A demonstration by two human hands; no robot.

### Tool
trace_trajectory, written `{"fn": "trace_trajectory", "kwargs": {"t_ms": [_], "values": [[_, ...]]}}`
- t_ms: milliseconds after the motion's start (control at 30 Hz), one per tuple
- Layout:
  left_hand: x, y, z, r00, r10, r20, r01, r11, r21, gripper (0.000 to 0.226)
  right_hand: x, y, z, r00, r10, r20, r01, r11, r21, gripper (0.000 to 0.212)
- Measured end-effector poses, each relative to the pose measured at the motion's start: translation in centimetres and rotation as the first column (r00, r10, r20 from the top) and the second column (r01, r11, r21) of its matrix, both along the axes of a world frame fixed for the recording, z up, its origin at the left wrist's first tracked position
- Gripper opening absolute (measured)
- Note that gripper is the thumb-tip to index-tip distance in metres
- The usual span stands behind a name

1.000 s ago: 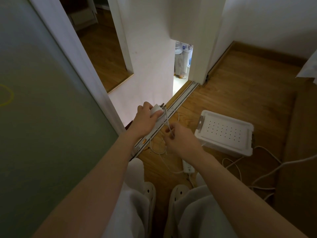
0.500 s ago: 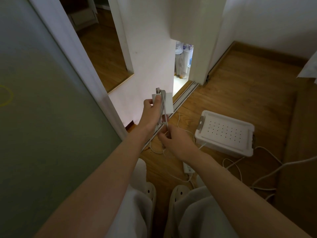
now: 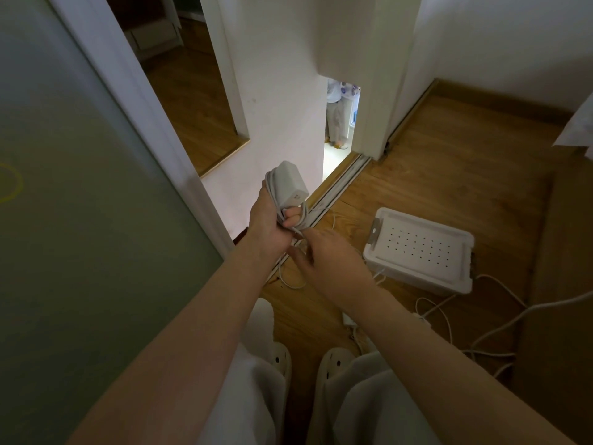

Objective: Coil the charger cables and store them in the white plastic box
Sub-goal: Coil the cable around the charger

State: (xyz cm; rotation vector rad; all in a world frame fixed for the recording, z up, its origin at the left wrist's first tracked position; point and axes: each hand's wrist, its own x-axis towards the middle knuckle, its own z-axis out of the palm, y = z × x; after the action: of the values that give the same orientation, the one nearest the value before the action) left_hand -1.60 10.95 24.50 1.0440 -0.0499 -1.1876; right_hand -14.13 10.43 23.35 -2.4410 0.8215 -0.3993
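Note:
My left hand (image 3: 268,221) grips a white charger brick (image 3: 291,184) held upright, with turns of its thin white cable (image 3: 274,194) wound round the brick and my fingers. My right hand (image 3: 324,255) sits just below and to the right, fingers curled on the loose end of that cable, which trails down to a loop on the floor (image 3: 290,281). The white plastic box (image 3: 420,248), its perforated lid on, lies on the wooden floor to the right. A second charger (image 3: 348,320) and more white cables (image 3: 449,319) lie on the floor near my right forearm.
A frosted glass sliding door (image 3: 80,220) stands close on the left, its floor track (image 3: 333,191) running under my hands. A white wall and doorway are ahead, with a person's legs (image 3: 337,123) beyond the gap. My slippered feet (image 3: 308,364) are below.
My left hand rose and turned the charger brick upright, and cable turns now lie around it. My right hand stayed under it with the cable.

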Motion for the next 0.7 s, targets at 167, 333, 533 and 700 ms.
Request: {"fn": "trace_trajectory", "kwargs": {"t_ms": [167, 333, 533, 700], "values": [[0.3, 0.2, 0.3, 0.999, 0.036, -0.004, -0.036, 0.998, -0.044, 0.040, -0.6, 0.3, 1.3, 0.999, -0.032, -0.042, 0.029, 0.997, -0.069, 0.034], [0.4, 0.3, 0.1, 0.994, 0.112, 0.003, -0.112, 0.993, -0.034, 0.033, -0.4, -0.3, 0.8, 0.965, -0.220, 0.141, 0.189, 0.960, 0.206, 0.026], [0.1, 0.1, 0.5, 0.987, 0.144, 0.070, -0.147, 0.989, 0.034, 0.034, -1.1, -0.5, 0.7, 0.948, -0.232, 0.219, 0.132, 0.910, 0.394, 0.042], [-0.9, 0.3, 1.1, 0.997, 0.067, -0.044, -0.070, 0.995, -0.064, 0.036, -1.0, -0.6, 0.1, 0.993, -0.107, 0.051, 0.066, 0.860, 0.505, 0.046]]}}
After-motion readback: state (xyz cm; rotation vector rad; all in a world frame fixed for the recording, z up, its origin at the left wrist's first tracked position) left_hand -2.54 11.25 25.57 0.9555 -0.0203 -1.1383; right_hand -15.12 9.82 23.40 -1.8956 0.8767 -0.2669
